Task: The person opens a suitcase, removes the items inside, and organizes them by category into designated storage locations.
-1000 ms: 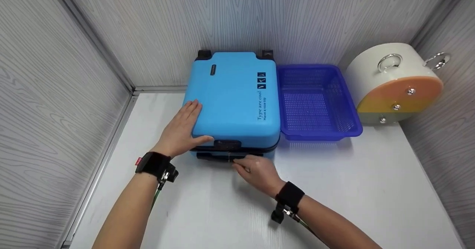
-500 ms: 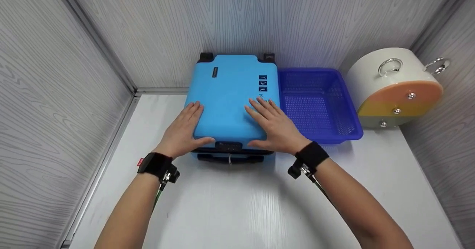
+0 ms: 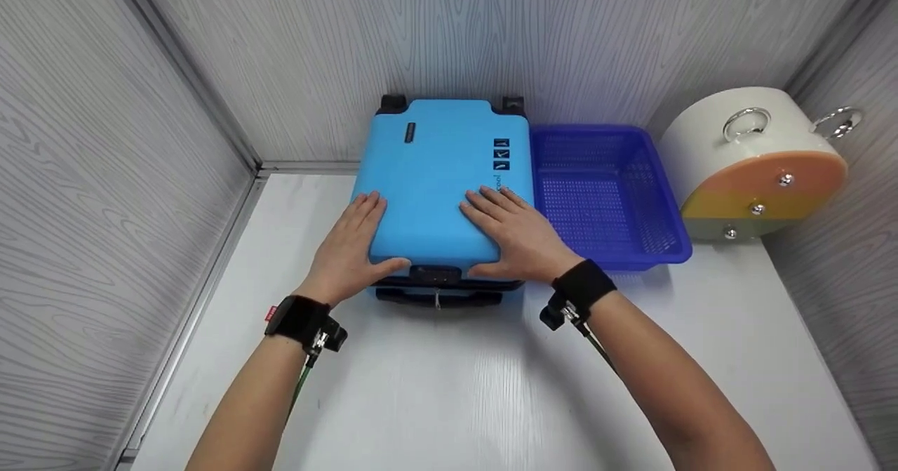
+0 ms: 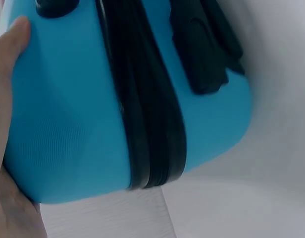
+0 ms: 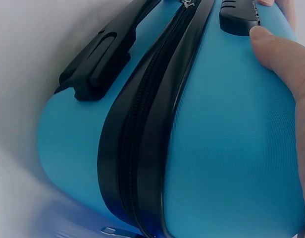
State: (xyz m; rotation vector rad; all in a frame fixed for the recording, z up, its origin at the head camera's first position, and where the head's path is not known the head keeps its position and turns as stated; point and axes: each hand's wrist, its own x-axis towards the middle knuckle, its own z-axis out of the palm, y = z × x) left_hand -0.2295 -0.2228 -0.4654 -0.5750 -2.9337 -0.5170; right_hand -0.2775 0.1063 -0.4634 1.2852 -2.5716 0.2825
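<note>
A small blue suitcase (image 3: 435, 169) lies flat on the white table, wheels toward the back wall. On its near left corner rests my left hand (image 3: 346, 246), fingers over the top and thumb along the front edge. My right hand (image 3: 523, 239) lies on the near right corner in the same way, covering part of the printed lettering. Between the two thumbs sits a black combination lock (image 3: 435, 274). Below it run the black zipper (image 5: 142, 99), with a metal zipper pull (image 3: 438, 299) at the middle, and a black carry handle (image 3: 470, 300).
A blue plastic basket (image 3: 684, 252) stands against the suitcase's right side. Farther right is a white rounded box (image 3: 729, 120) with ring handles and a striped orange, yellow and green front. Walls close in the table (image 3: 421, 401) at the back and both sides.
My right hand has let go of the zipper pull at the front and moved up onto the suitcase's right top corner. The left hand stays on the left corner.
</note>
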